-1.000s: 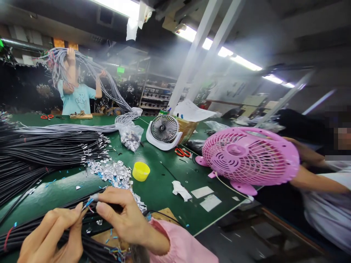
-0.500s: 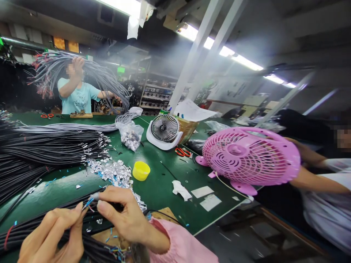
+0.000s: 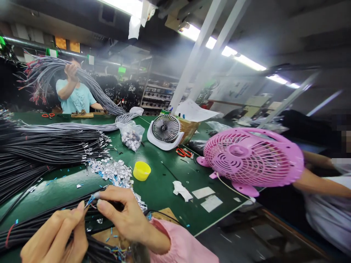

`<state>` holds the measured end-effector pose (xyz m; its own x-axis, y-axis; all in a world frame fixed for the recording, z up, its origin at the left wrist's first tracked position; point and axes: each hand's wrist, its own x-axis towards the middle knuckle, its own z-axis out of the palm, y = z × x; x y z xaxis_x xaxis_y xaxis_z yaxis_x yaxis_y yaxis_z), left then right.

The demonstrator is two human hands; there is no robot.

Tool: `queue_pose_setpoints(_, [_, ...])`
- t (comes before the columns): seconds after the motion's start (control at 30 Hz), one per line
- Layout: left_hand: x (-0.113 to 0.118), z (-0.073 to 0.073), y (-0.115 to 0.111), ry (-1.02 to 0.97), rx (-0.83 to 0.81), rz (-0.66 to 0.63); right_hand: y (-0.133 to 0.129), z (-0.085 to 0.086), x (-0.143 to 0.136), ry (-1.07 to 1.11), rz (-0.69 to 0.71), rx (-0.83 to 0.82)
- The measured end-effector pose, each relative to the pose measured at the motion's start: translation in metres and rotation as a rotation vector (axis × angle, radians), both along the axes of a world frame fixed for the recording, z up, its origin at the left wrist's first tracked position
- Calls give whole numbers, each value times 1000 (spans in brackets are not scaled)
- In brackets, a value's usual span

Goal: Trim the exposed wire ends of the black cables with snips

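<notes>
My left hand (image 3: 59, 233) pinches the end of a cable near the lower left. Thin blue and white wires (image 3: 90, 201) stick out from its fingertips. My right hand (image 3: 124, 212), in a pink sleeve, has thumb and forefinger closed round the tips of these wires, and something grey covers its forefinger tip. Beneath both hands lie black cables (image 3: 33, 223) bundled with a red tie. Just beyond the right hand is a pile of silvery foil scraps (image 3: 116, 173). The fingers partly hide the wire ends.
On the green table (image 3: 156, 193) are a yellow cup (image 3: 142, 171), black cable bundles (image 3: 55, 146), a bag (image 3: 131, 136), a small fan (image 3: 165, 128), orange-handled scissors (image 3: 183, 152) and a pink fan (image 3: 252, 157). Across the table, a person (image 3: 76, 96) holds grey cables; another's arms show at right.
My left hand has shifted slightly right, while my right hand stays nearly still at the wires. The person across the table has moved the raised grey cables to the left.
</notes>
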<state>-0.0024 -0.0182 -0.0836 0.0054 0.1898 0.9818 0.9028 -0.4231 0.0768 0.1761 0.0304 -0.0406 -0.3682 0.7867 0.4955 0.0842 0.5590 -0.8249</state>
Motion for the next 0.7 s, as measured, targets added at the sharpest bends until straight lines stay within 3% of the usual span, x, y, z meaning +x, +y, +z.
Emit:
queue_pose_setpoints(0.17, [2,0,1,-94,-3,29,2,-3,-1,7,4,-17])
queue_pose_setpoints(0.27, [10,15,-2,-146,-116,9,1,-4,-1,25,-19,-6])
queue_pose_setpoints(0.37, [22,36,-6,-337,-255,-1,0,-2,-1,32,-62,15])
queue_pose_setpoints(0.5, [26,52,-7,-513,-467,-185,-2,-1,-1,25,-92,49])
queue_pose_setpoints(0.7, [3,59,-3,-660,-960,-544,-2,-3,0,8,-77,32])
